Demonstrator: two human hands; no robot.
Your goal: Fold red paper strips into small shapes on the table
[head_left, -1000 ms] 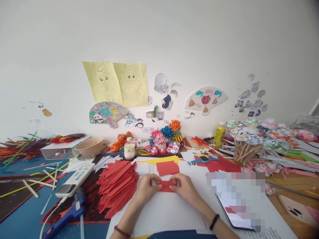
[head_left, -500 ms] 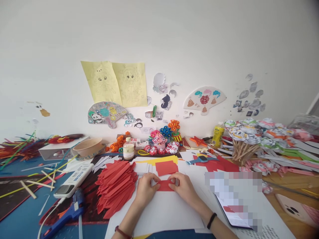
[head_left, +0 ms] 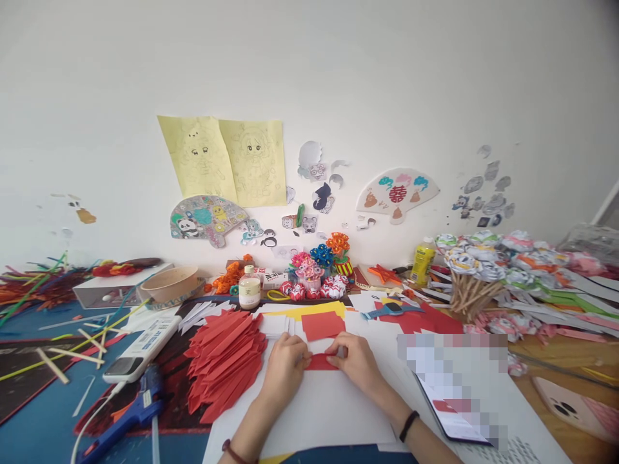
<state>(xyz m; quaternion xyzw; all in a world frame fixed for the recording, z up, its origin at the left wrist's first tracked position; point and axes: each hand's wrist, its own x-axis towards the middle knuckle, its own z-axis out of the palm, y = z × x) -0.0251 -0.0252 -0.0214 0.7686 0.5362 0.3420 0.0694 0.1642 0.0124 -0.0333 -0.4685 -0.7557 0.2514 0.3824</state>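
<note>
My left hand (head_left: 284,367) and my right hand (head_left: 355,362) press together on a small red paper piece (head_left: 320,362) lying on a white sheet (head_left: 319,412). Fingers of both hands pinch its edges; most of the piece is hidden under them. Just beyond lies a red paper rectangle (head_left: 322,325) on yellow and white sheets. A heap of folded red paper strips (head_left: 223,359) sits directly left of my left hand.
A blue glue gun (head_left: 126,414) and a white power strip (head_left: 142,346) lie at the left. A small bottle (head_left: 250,288), paper flowers (head_left: 322,270), a yellow glue bottle (head_left: 422,260) and a bunch of paper roses on sticks (head_left: 488,270) stand behind. A tablet (head_left: 457,415) lies right.
Both hands have closed in on the red piece, so less of it shows between them. The view has shifted slightly.
</note>
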